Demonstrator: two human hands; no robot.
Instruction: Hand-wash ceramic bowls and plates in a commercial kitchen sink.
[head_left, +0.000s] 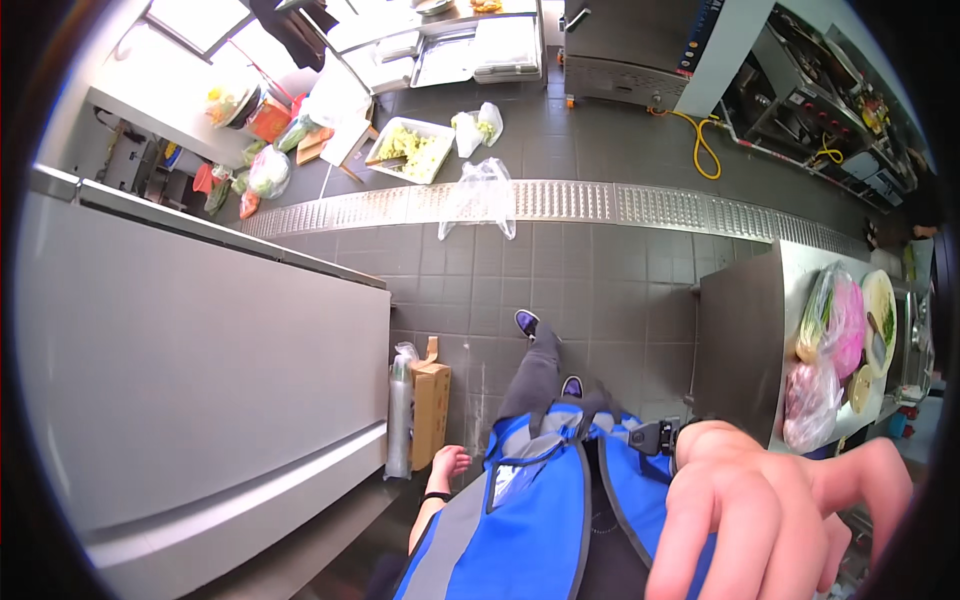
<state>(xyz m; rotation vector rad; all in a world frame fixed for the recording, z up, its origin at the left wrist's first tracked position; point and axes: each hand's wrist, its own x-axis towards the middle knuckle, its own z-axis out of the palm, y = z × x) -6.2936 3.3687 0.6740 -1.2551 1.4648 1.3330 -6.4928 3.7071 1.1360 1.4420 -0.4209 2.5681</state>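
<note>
My right hand (765, 502) is raised close to the camera at the lower right, its fingers bent and apart, with nothing visible in it. Low at my side, beside a cardboard box (431, 412), hangs my left hand (451, 461); its fingers are loosely curled, and whether it is closed is unclear. A plastic-wrapped roll (400, 412) stands along the box. I wear a blue and grey vest (525, 525). On the steel counter (795, 262) to the right lie bagged leafy vegetables (817, 322), a pink plastic bag (849, 330), bagged meat (811, 405) and a round cutting board (874, 300) with a cleaver (876, 337) and chopped greens.
A large grey cabinet (210, 360) stands at the left. Across the tiled floor runs a metal drain grate (562, 201) with a clear plastic bag (480, 196) on it. Beyond are a white tub (412, 150) of greens and a yellow hose (701, 154). A person (915, 210) is at the far right.
</note>
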